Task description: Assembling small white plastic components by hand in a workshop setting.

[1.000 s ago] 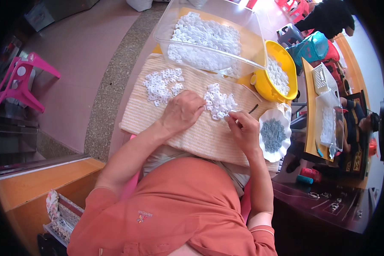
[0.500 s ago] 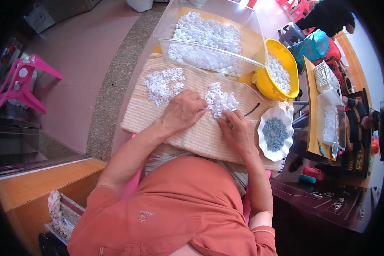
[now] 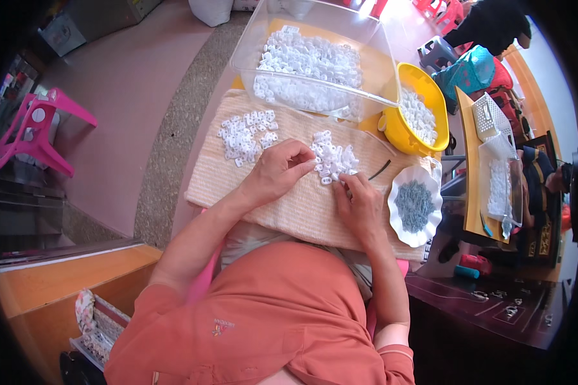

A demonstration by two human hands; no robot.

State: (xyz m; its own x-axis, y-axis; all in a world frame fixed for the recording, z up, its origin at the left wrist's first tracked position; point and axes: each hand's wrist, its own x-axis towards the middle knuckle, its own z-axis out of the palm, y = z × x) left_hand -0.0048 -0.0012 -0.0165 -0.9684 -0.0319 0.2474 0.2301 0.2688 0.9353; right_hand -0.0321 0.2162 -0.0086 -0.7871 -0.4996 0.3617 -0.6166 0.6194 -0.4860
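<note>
Two heaps of small white plastic pieces with holes lie on a striped beige towel (image 3: 289, 208). My left hand (image 3: 277, 172) is between the left heap (image 3: 241, 140) and the right heap (image 3: 332, 157). Its thumb and index finger curve together in a pinch at the right heap's edge; anything between the tips is too small to make out. My right hand (image 3: 361, 204) is closed at that heap's near side, fingertips pressed together, their contents hidden. A white scalloped dish (image 3: 397, 226) of small grey pieces stands right of it.
Behind the towel stands a clear plastic bin (image 3: 315, 83) of white pieces, beside a yellow tub (image 3: 392, 131) holding more. A short dark strip (image 3: 380, 169) lies near the dish. A pink stool (image 3: 38, 131) is at far left. Another person (image 3: 491, 29) is at upper right.
My left hand has rolled so its thumb and index finger show as a loop. My right hand has shifted slightly, its fingers curled more. A white piece now lies apart at the right heap's near edge.
</note>
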